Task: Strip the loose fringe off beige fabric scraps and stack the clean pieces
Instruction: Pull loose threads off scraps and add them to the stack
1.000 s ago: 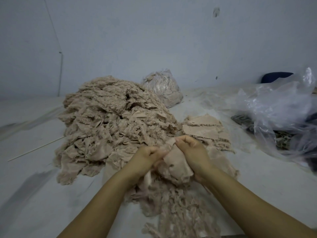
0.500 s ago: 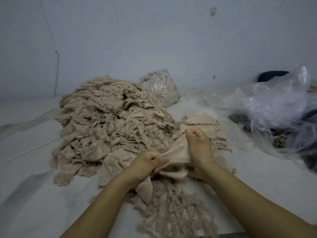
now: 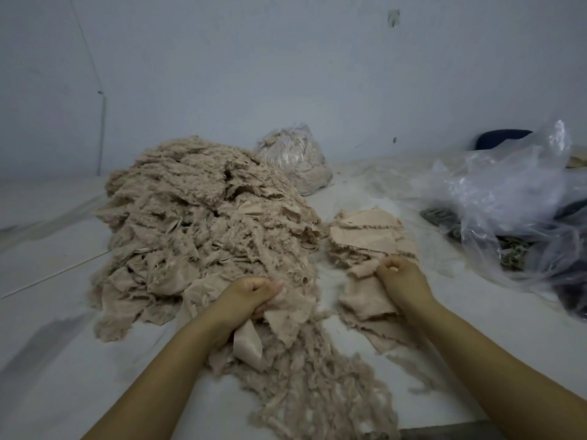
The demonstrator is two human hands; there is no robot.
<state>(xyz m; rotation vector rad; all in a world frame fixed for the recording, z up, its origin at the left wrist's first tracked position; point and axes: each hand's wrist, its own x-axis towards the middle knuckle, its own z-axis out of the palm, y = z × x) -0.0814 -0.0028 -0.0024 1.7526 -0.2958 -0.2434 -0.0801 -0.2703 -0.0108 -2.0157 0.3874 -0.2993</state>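
Observation:
A big heap of fringed beige scraps (image 3: 203, 217) fills the middle left of the white surface. My left hand (image 3: 251, 296) grips a fringed scrap (image 3: 286, 312) at the heap's near edge. My right hand (image 3: 401, 277) has its fingers curled and pinches the top of a stripped beige piece (image 3: 362, 296), which lies at the near end of the stack of clean pieces (image 3: 365, 236). A trail of pulled-off fringe (image 3: 311, 385) lies between my forearms.
A clear bag stuffed with beige fluff (image 3: 295, 160) stands behind the heap by the wall. A large crumpled plastic bag (image 3: 514, 204) with dark fabric inside spreads at the right. A thin stick (image 3: 54, 274) lies on the surface at the left.
My hands have parted: the right one carried the stripped piece rightward and down onto the stack, while the left one stayed at the heap holding a fringed scrap.

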